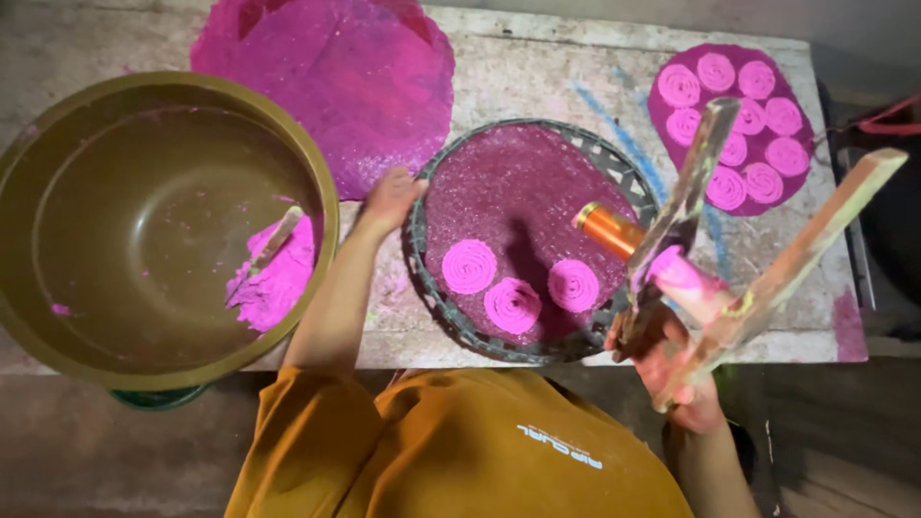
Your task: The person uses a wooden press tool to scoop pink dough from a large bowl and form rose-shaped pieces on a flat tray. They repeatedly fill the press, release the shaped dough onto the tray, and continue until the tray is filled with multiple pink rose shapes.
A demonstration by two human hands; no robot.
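Observation:
My left hand point(391, 198) rests on the left rim of a round woven tray point(436, 297) lined with a purple cloth. Three pink dough spirals point(512, 304) lie on that cloth near its front. My right hand point(683, 376) grips a wooden lever press point(767, 288) with two long handles spread apart. Its orange metal barrel point(607, 228) points down over the tray's right side, and pink dough point(683, 273) clings to the press's middle.
A large olive basin point(144, 225) at the left holds a lump of pink dough point(278, 278) and a wooden stick. A purple cloth point(336, 77) lies at the back. At the back right is another cloth point(734, 120) carrying several pink spirals. The table edge runs just below the tray.

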